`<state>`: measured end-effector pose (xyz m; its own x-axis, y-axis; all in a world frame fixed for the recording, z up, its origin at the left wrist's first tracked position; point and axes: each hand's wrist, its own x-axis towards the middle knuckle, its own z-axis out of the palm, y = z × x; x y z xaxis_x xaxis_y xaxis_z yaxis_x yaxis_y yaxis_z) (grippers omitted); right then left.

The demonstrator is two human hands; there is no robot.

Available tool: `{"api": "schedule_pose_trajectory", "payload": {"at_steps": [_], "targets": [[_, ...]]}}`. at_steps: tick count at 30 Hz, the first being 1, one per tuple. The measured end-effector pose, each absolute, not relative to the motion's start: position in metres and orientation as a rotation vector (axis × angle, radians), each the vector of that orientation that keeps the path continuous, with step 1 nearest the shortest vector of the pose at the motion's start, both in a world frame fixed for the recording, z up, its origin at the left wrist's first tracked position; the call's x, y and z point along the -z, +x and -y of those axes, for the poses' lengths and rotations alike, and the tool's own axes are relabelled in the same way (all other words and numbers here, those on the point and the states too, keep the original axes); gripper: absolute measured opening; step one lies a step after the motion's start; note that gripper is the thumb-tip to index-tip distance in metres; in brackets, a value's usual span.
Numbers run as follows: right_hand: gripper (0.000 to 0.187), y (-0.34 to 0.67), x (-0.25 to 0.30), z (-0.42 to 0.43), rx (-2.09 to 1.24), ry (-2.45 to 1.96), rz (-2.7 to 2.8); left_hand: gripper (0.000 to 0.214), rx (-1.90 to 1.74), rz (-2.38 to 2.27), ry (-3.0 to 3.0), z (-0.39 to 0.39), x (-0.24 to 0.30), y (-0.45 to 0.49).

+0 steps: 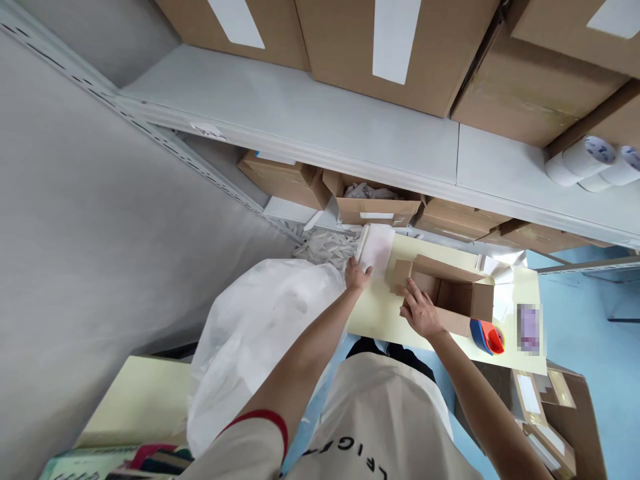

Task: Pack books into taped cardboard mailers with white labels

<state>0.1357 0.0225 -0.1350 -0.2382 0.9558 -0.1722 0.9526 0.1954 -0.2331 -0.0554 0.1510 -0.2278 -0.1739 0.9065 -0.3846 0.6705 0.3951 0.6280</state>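
My left hand [357, 273] lies at the near left edge of a flat stack of white, pinkish sheets [379, 248], thumb and fingers apart. My right hand [423, 312] grips the near left edge of a small open cardboard box [457, 320], with fingers over the rim. The box stands on a pale yellow table [383, 320], its flaps folded outward, and the part of its inside that shows holds nothing. Close to the box's near right corner is a blue and red tape dispenser [486, 337].
A large white plastic bag [260, 333] bulges left of the table, with white scraps [325, 247] behind it. Shelves [300, 113] overhead carry large cartons [380, 53] and tape rolls [583, 160]. A blurred purple item [529, 328] is at the table's right; boxes [550, 417] stand below.
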Motion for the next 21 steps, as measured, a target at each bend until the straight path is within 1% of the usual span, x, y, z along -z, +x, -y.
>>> {"api": "schedule_pose_trajectory", "payload": {"at_steps": [2, 4, 10, 13, 15, 18, 21], "targets": [[0.045, 0.134, 0.137, -0.019, -0.45, -1.941, 2.423, 0.071, -0.354, -1.969, 1.279, -0.161, 0.235, -0.051], [0.045, 0.133, 0.14, -0.016, -0.437, -1.944, 2.419, 0.071, -0.323, -1.967, 1.27, -0.164, 0.241, -0.045], [0.044, 0.13, 0.142, -0.013, -0.415, -1.958, 2.397, 0.058, -0.354, -1.998, 1.334, -0.157, 0.248, -0.029], [0.044, 0.131, 0.141, -0.015, -0.425, -1.955, 2.406, 0.054, -0.395, -2.04, 1.264, -0.162, 0.246, -0.026], [0.044, 0.132, 0.14, -0.016, -0.428, -1.95, 2.416, 0.048, -0.409, -2.086, 1.211, -0.166, 0.245, -0.026], [0.045, 0.135, 0.142, -0.016, -0.435, -1.929, 2.432, 0.038, -0.531, -2.082, 1.149, -0.168, 0.242, -0.027], [0.047, 0.137, 0.146, -0.017, -0.435, -1.886, 2.44, 0.036, -0.696, -1.996, 1.136, -0.163, 0.234, -0.033]]}}
